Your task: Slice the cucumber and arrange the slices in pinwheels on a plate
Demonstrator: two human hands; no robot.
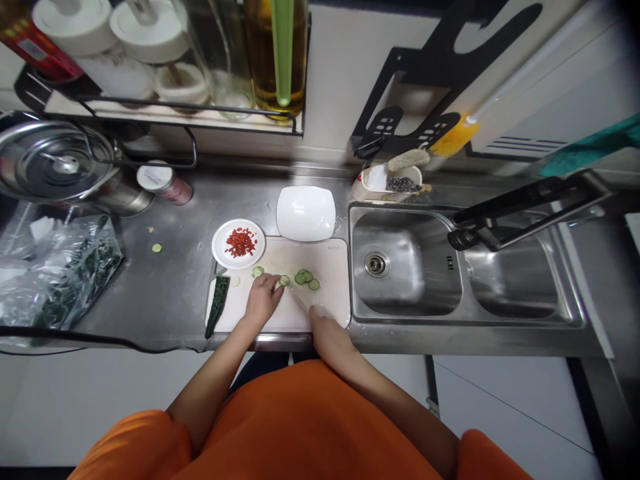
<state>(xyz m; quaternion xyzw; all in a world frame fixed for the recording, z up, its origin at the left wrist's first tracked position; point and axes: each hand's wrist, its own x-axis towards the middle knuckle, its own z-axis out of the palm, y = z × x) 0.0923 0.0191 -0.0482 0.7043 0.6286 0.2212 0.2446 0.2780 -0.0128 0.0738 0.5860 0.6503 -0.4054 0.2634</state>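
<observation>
A knife (pixel 299 300) slants over the white cutting board (pixel 330 267), its handle gripped in my right hand (pixel 330 333). My left hand (pixel 263 300) has its fingers closed on a short cucumber piece (pixel 284 281), just left of the blade; most of that piece is hidden by the fingers. Several cucumber slices (pixel 305 276) lie to the right of the knife tip. Another slice (pixel 257 271) rests just behind my left hand. At the board's left edge lies a length of dark green cucumber (pixel 217 307).
A plate (pixel 219 257) of red berries overlaps the board's back left corner. Behind the board stands a white square dish (pixel 306 213). To the right is a double sink (pixel 407 260) with a black faucet (pixel 500 227); on the left are a plastic bag (pixel 75 273) and a lidded pot (pixel 120 193).
</observation>
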